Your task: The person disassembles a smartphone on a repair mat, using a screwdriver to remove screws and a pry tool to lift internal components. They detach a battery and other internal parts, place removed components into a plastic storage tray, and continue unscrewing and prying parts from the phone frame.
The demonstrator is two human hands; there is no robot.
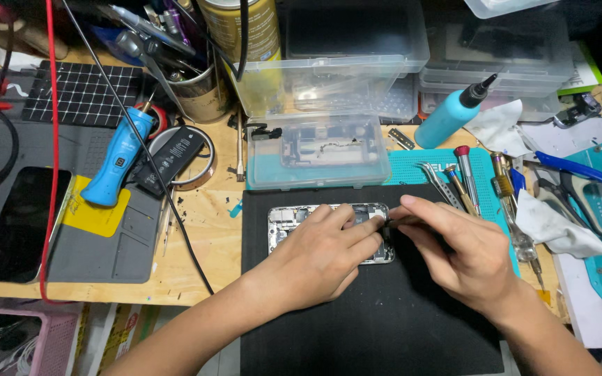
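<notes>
Head view: opened phone on black mat, mid-surface; light, stiff, likely fragile inside, best held by its rim. Left hand flat, steadying it; right hand pinching thin tool

Wooden workbench under black mat, grey mat, teal mat, clear boxes.

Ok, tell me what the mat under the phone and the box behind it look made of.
Mat: probably rubber or silicone; flat black, matte, no glare. Box: clear plastic; its contents show through and the lid edges catch light. Phone: open, its frame looks like bare metal.
</notes>
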